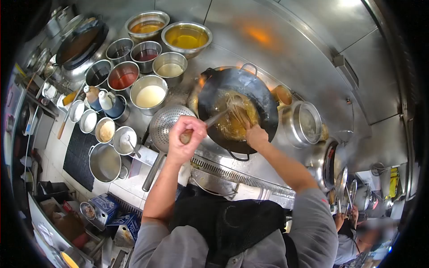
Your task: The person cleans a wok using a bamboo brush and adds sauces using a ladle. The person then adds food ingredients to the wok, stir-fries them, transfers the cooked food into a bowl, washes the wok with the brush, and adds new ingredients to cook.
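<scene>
A black wok (263, 100) with two loop handles sits over a burner, and flames show at its left rim. Bubbling brownish-yellow liquid (228, 127) lies in its bottom. My left hand (187, 137) is closed around the wooden handle end of a ladle (215, 119). The ladle's shaft slants down into the wok, where its head is hard to make out. Over the wok's near side, my right hand (257, 136) grips a bamboo wok brush (240, 115), its thin strands dipping into the liquid beside the ladle.
A perforated strainer (166, 125) rests left of the wok. Metal pots of sauces, such as a red one (123, 75), and oil bowls (187, 38) crowd the left and back. A steel pot (301, 123) stands right. Lower right, a co-worker's hands (346, 217) hold utensils.
</scene>
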`<state>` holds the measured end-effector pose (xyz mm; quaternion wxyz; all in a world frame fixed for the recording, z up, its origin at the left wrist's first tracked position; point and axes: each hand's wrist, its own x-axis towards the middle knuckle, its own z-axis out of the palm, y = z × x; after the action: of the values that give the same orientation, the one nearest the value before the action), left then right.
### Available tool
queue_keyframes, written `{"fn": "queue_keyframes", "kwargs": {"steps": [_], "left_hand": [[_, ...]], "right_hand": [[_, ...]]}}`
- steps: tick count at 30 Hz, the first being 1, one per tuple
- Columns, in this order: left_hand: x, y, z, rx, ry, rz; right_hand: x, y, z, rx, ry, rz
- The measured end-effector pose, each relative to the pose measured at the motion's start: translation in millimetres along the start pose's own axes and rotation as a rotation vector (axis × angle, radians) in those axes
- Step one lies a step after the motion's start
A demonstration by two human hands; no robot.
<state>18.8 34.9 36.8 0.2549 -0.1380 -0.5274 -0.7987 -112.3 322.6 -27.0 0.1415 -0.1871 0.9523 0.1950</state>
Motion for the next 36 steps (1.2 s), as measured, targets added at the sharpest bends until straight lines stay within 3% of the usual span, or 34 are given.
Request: {"fn": "queue_keyframes", "kwargs": {"steps": [1, 3, 4, 5, 7, 9, 11, 13, 14, 15, 16, 17, 18, 19, 21, 22, 24, 25, 27, 28, 31, 32, 33, 35, 36], "left_hand": [[3, -1, -1, 0.002, 0.003, -0.006], [8, 5, -2, -0.047, -0.045, -0.016], [13, 13, -3, -0.06, -0.011, -0.019], [16, 12, -8, -0.061, -0.013, -0.018], [19, 6, -19, -0.117, 0.111, -0.031], [17, -19, -29, -0.147, 0.164, -0.024], [15, -31, -33, -0.305, 0.276, 0.013], [10, -31, -47, -0.352, 0.298, 0.027], [9, -31, -51, -0.339, 0.323, 0.017], [7, -29, -55, -0.318, 0.36, -0.005], [5, -27, -57, -0.326, 0.369, -0.028], [2, -26, -57, -0.332, 0.384, -0.059], [-1, -26, -54, -0.297, 0.375, -0.074], [-8, -26, -50, -0.267, 0.36, -0.082], [-19, -27, -51, -0.247, 0.368, -0.097], [-25, -26, -51, -0.239, 0.354, -0.077], [-31, -25, -55, -0.242, 0.354, -0.095], [-31, -23, -54, -0.256, 0.342, -0.085], [-32, -14, -49, -0.215, 0.337, -0.127], [-32, -12, -52, -0.2, 0.316, -0.109], [-36, -14, -46, -0.164, 0.292, -0.096], [-38, -17, -41, -0.149, 0.265, -0.089], [-36, -18, -37, -0.139, 0.234, -0.077], [-31, -5, -38, -0.091, 0.248, -0.061], [-28, 0, -49, -0.116, 0.2, -0.065]], "right_hand": [[8, -1, -11, -0.166, -0.122, -0.113], [-8, 16, -120, 0.468, -0.402, -0.171], [9, 45, -118, 0.748, -0.474, -0.06], [16, 66, -114, 0.875, -0.384, -0.04], [36, 85, -42, 0.648, -0.072, -0.083], [23, 43, 0, 0.633, -0.03, 0.013], [-2, -4, -15, 1.411, -0.348, 0.225], [5, 14, 5, 1.747, -0.45, 0.149], [0, 25, -4, 1.561, -0.441, 0.236], [-6, 36, -19, 1.193, -0.348, 0.128], [24, 73, 30, 0.597, -0.046, -0.203], [29, 82, 31, 0.28, 0.002, -0.078], [22, 82, 21, 0.192, 0.194, -0.042], [13, 70, -3, 0.229, 0.176, 0.082], [3, 46, -7, 0.454, 0.472, 0.234], [1, 43, -1, 0.461, 0.439, 0.233], [9, 38, 16, 0.632, 0.597, 0.017], [14, 39, 27, 0.64, 0.578, 0.027], [17, 38, 30, 0.456, 0.1, -0.121], [10, 36, 18, 0.335, -0.003, 0.034], [16, 29, 29, 0.36, 0.069, 0.131], [16, 20, 27, 0.606, 0.081, 0.036], [12, 22, 21, 0.611, 0.092, 0.045], [-1, 25, -1, 1.245, -0.44, 0.163], [0, 44, -3, 0.924, -0.373, -0.027]]}}
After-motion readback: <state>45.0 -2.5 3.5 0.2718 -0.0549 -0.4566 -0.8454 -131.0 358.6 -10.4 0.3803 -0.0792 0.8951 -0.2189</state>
